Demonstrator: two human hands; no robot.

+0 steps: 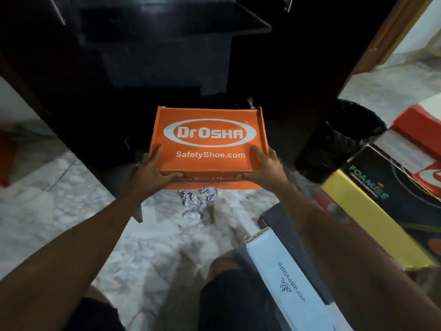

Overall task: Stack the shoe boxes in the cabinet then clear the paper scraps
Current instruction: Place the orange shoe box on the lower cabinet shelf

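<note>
An orange shoe box (210, 142) with white "Dr.Osha" lettering is held in the air in front of the dark open cabinet (155, 68). My left hand (152, 170) grips its near left corner and my right hand (262, 168) grips its near right corner. Crumpled paper scraps (195, 201) lie on the marble floor just below the box. More shoe boxes sit at the right: a white one (284, 275), a yellow and black one (381, 206) and a red and white one (415, 139).
The cabinet's inside is dark, with a shelf (167, 20) high up. A black mesh bin (346, 139) stands at the right of the cabinet. My knees (222, 283) are at the bottom over the marble floor (59, 199). A red object (7, 158) lies far left.
</note>
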